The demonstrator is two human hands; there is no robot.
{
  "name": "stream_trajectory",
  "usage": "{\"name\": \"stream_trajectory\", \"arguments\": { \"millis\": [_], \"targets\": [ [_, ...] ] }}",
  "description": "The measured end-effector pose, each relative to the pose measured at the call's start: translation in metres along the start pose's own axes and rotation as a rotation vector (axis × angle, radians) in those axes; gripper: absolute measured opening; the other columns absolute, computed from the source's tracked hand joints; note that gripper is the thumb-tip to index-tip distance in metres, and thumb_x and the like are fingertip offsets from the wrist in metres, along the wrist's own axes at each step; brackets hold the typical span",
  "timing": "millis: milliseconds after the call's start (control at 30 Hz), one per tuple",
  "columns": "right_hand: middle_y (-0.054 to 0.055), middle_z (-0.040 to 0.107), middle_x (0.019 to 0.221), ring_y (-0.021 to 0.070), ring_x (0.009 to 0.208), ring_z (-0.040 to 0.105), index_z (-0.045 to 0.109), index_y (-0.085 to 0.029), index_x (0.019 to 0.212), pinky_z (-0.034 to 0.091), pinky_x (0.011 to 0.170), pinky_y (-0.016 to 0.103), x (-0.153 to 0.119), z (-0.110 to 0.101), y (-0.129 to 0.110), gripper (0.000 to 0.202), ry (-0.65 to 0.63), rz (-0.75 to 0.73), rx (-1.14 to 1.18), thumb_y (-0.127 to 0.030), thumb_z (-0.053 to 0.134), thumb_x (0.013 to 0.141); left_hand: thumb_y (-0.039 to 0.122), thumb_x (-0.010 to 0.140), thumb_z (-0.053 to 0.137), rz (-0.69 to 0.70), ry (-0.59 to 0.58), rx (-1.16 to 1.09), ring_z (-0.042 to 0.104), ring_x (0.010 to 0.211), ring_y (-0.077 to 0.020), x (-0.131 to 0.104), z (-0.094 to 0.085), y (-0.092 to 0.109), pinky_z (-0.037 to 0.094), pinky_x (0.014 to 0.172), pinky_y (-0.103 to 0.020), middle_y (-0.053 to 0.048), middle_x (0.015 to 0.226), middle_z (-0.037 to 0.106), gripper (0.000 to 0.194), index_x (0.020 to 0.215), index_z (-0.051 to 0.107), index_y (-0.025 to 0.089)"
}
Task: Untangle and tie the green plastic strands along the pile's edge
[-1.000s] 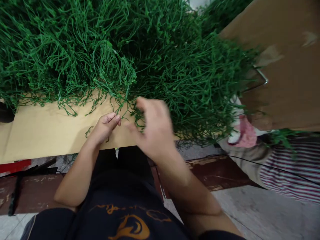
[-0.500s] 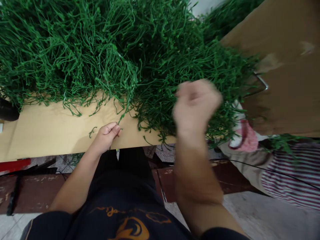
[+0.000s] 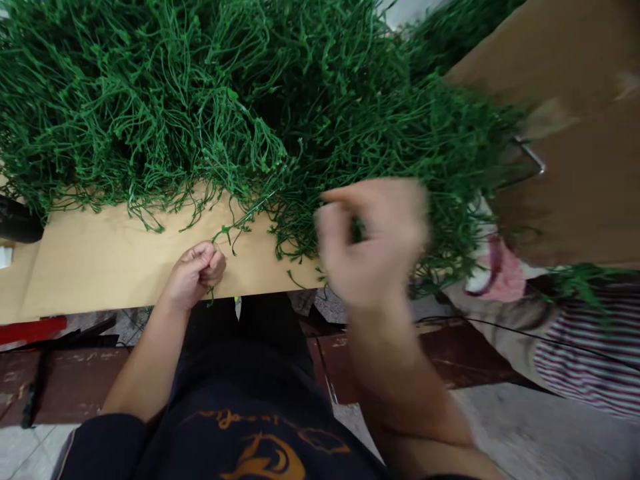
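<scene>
A large heap of thin green plastic stems (image 3: 150, 100) covers the back of the cardboard-coloured table surface (image 3: 110, 260). Near the table's front edge, my left hand (image 3: 197, 273) is closed on the end of a green stem (image 3: 250, 212), which runs up and right toward the heap. A bit of green pokes out below that fist. My right hand (image 3: 375, 237) is blurred by motion in front of the heap's right part. Its fingers curl round into a ring, and whether they hold anything cannot be made out.
At the right stands a large brown cardboard sheet (image 3: 575, 153) with a bent metal rod (image 3: 533, 157) beside it. A person in a striped garment (image 3: 595, 347) sits at the lower right. A dark cylinder (image 3: 17, 220) lies at the left edge, and a red object (image 3: 33, 330) is below the table.
My left hand has moved slightly left and closed further round the stem. My right hand has come down and to the left, its fingers now forming a visible ring.
</scene>
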State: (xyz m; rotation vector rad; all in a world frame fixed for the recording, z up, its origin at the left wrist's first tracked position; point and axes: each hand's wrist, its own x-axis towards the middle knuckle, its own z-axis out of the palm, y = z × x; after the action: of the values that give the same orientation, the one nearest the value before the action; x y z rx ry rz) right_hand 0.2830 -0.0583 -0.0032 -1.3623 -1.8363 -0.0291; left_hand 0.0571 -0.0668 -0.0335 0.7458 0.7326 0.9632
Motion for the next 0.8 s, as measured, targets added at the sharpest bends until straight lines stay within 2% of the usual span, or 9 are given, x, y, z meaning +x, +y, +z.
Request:
{"name": "stream_trajectory", "arguments": {
  "millis": [67, 133, 233, 400, 467, 533, 633, 700, 800],
  "targets": [
    [0.014, 0.054, 0.104, 0.0247, 0.103, 0.049, 0.050, -0.015, 0.108, 0.044, 0.088, 0.043, -0.011, 0.035, -0.019, 0.036, -0.165, 0.012, 0.162, -0.042, 0.047, 0.084, 0.041, 0.068, 0.068, -0.002, -0.030, 0.001, 0.017, 0.039, -0.0025, -0.002, 0.001, -0.001, 0.011, 0.037, -0.016, 0.008, 0.046, 0.020, 0.041, 0.052, 0.041, 0.015],
    [0.016, 0.054, 0.108, 0.0235, 0.100, 0.052, 0.050, -0.013, 0.110, 0.048, 0.083, 0.040, -0.015, 0.061, -0.027, 0.047, -0.240, 0.091, 0.293, -0.050, 0.050, 0.081, 0.041, 0.072, 0.065, -0.025, -0.080, 0.030, 0.018, 0.040, -0.0029, -0.007, 0.001, -0.002, 0.012, 0.038, -0.017, 0.007, 0.046, 0.024, 0.040, 0.053, 0.041, 0.015],
    [0.013, 0.057, 0.100, 0.0214, 0.093, 0.055, 0.051, -0.015, 0.100, 0.048, 0.079, 0.039, -0.011, 0.080, -0.027, 0.043, -0.273, 0.145, 0.437, -0.053, 0.051, 0.078, 0.042, 0.077, 0.059, -0.066, -0.114, 0.142, 0.026, 0.042, -0.0042, -0.016, 0.000, 0.000, 0.018, 0.041, -0.018, 0.005, 0.046, 0.031, 0.039, 0.055, 0.043, 0.015],
    [0.006, 0.058, 0.084, 0.0175, 0.081, 0.055, 0.046, -0.020, 0.081, 0.046, 0.074, 0.034, -0.005, 0.081, -0.030, 0.018, -0.324, 0.163, 0.582, -0.036, 0.052, 0.076, 0.048, 0.076, 0.058, -0.124, -0.100, 0.454, 0.046, 0.059, -0.0078, -0.023, -0.003, 0.012, 0.036, 0.055, -0.021, -0.001, 0.065, 0.053, 0.038, 0.063, 0.054, 0.013],
    [0.005, 0.056, 0.080, 0.0179, 0.079, 0.052, 0.043, -0.020, 0.075, 0.044, 0.073, 0.033, -0.006, 0.078, -0.033, 0.012, -0.269, 0.149, 0.507, -0.029, 0.051, 0.074, 0.047, 0.073, 0.062, -0.095, -0.039, 0.560, 0.050, 0.067, -0.0093, -0.023, -0.004, 0.017, 0.041, 0.062, -0.022, -0.002, 0.076, 0.057, 0.034, 0.078, 0.059, 0.013],
    [0.005, 0.054, 0.077, 0.0177, 0.076, 0.051, 0.041, -0.020, 0.073, 0.042, 0.070, 0.032, -0.006, 0.075, -0.037, 0.008, -0.250, 0.119, 0.403, -0.023, 0.049, 0.072, 0.043, 0.070, 0.066, -0.004, 0.073, 0.628, 0.053, 0.079, -0.0114, -0.023, -0.004, 0.023, 0.043, 0.071, -0.024, -0.005, 0.091, 0.059, 0.039, 0.095, 0.058, 0.014],
    [0.005, 0.054, 0.073, 0.0167, 0.070, 0.050, 0.043, -0.020, 0.077, 0.038, 0.064, 0.029, -0.005, 0.071, -0.043, 0.005, -0.332, 0.087, 0.281, -0.018, 0.046, 0.073, 0.038, 0.071, 0.067, 0.073, 0.136, 0.678, 0.054, 0.095, -0.0145, -0.022, 0.000, 0.030, 0.043, 0.083, -0.027, -0.009, 0.111, 0.058, 0.046, 0.108, 0.054, 0.015],
    [0.006, 0.056, 0.073, 0.0177, 0.069, 0.050, 0.045, -0.019, 0.079, 0.036, 0.063, 0.029, -0.005, 0.071, -0.046, 0.004, -0.367, 0.048, 0.191, -0.017, 0.044, 0.075, 0.038, 0.071, 0.066, 0.089, 0.105, 0.688, 0.055, 0.096, -0.0148, -0.019, 0.005, 0.033, 0.043, 0.085, -0.027, -0.009, 0.111, 0.058, 0.046, 0.108, 0.054, 0.015],
    [0.009, 0.059, 0.078, 0.0194, 0.072, 0.051, 0.049, -0.017, 0.081, 0.036, 0.064, 0.031, -0.005, 0.071, -0.050, 0.007, -0.367, -0.022, 0.121, -0.016, 0.042, 0.078, 0.040, 0.070, 0.066, 0.140, 0.116, 0.707, 0.055, 0.082, -0.0113, -0.008, 0.009, 0.032, 0.044, 0.076, -0.024, -0.004, 0.091, 0.060, 0.039, 0.098, 0.056, 0.013]
  ]
}}
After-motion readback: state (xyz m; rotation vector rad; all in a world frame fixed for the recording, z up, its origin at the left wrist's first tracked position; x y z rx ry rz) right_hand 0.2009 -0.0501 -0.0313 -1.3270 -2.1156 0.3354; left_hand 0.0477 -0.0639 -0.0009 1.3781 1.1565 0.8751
